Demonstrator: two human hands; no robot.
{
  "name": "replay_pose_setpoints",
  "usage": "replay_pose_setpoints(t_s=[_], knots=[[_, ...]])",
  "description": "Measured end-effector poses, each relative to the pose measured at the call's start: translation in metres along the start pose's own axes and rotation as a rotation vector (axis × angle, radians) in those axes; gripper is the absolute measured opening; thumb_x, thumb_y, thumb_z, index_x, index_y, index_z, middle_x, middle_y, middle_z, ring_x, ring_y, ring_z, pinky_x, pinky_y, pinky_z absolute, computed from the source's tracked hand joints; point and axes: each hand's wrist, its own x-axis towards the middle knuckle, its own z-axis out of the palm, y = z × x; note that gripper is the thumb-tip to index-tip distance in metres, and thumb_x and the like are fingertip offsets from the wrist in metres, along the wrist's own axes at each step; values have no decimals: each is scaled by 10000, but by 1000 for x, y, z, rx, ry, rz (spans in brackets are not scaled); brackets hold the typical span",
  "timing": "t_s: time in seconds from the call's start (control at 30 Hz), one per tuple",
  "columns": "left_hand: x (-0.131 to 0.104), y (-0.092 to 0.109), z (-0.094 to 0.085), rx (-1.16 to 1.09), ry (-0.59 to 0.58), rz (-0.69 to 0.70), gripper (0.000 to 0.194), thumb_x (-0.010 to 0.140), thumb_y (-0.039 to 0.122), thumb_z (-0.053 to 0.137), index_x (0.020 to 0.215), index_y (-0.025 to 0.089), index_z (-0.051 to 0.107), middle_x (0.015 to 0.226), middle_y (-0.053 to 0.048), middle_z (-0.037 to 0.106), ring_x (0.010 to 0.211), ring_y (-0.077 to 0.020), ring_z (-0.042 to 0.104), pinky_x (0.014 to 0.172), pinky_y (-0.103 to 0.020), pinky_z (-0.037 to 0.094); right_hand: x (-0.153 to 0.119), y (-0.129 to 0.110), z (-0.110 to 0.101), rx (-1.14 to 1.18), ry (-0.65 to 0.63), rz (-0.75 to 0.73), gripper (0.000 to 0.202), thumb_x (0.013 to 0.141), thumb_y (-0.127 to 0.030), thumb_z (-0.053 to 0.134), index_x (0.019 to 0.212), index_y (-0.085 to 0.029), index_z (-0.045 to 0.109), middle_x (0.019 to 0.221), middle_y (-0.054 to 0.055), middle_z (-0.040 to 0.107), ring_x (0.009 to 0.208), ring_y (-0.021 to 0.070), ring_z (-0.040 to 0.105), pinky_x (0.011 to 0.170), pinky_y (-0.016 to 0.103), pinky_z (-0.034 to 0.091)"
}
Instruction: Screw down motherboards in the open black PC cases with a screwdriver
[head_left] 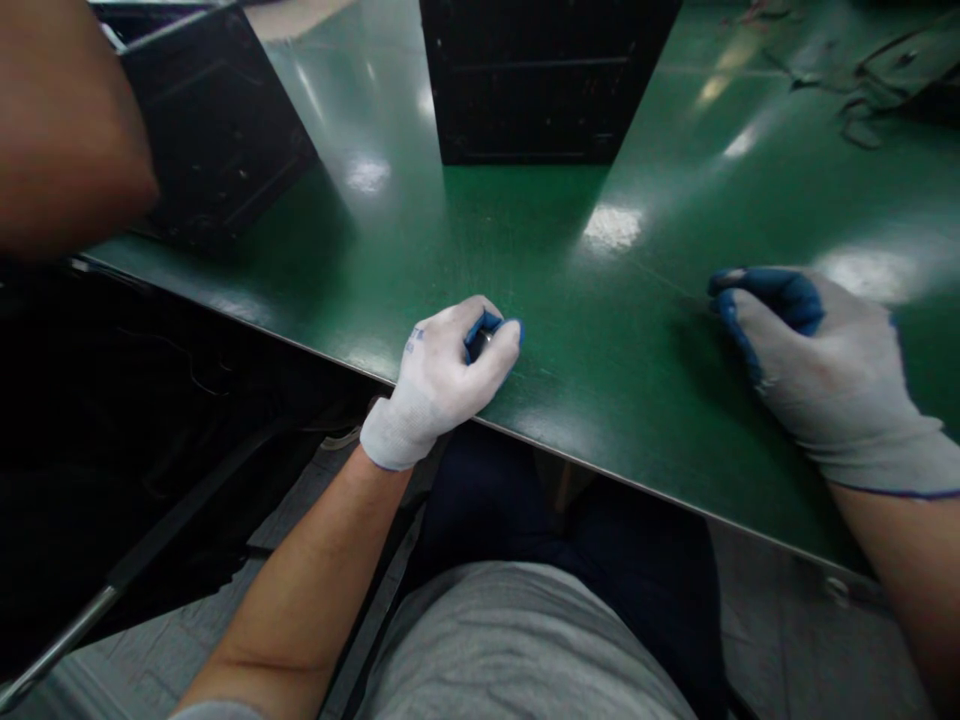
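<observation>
My left hand (454,365), in a white glove with blue coated fingertips, rests near the front edge of the green table (525,250). Its fingers are curled closed, and a small shiny bit shows between thumb and fingers, too hidden to name. Farther right, my right hand (814,350) wears the same kind of glove and is held a little above the table. Thumb and fingertips are pressed together there; whether anything small sits in the pinch cannot be made out. Beyond my hands stands a black panel-like box (532,90), touched by neither hand.
At the left, another black panel-like box (225,130) stands by another person's bare arm (67,140). Dark cables (870,95) lie at the far right of the table. The table's front edge (600,468) runs slantwise just before my body.
</observation>
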Motion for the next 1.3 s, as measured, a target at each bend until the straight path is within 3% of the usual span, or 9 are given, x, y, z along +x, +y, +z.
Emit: replay_pose_setpoints(t_s=[0.53,0.77,0.93,1.1,1.3], knots=[[0,1,0,5,2,-5,244,963,330,551,754,204,556,683,26,578,636,-127,508,643,-272,403,-2,-7,-2,-16,-16,27,364,901,-444,653,1172,-227,763,1017,83,776,899,229,711,810,376,532],[-2,-2,1,5,-15,1,237,977,341,540,788,201,568,689,31,556,655,-132,519,659,-274,397,-2,-7,-1,37,-22,5,346,919,-395,646,1176,-185,746,1086,98,761,982,200,693,909,343,514],[-2,-3,-2,-5,-33,0,206,1016,324,467,874,208,561,771,10,580,716,-155,550,702,-288,412,-1,-1,0,96,-50,-58,398,911,-479,615,1139,-173,728,1063,102,748,977,234,689,904,376,526],[26,5,-12,48,-130,1,230,1033,325,426,857,227,537,779,9,593,721,-171,571,712,-299,424,4,6,5,141,-79,-112,425,925,-523,563,1127,-176,703,1074,108,739,994,256,690,915,406,530],[103,4,-18,254,-23,61,119,998,288,464,925,236,542,822,-10,648,748,-200,635,724,-308,464,4,8,7,170,-89,-115,448,922,-545,530,1113,-173,692,1082,116,733,1016,269,690,924,422,538]])
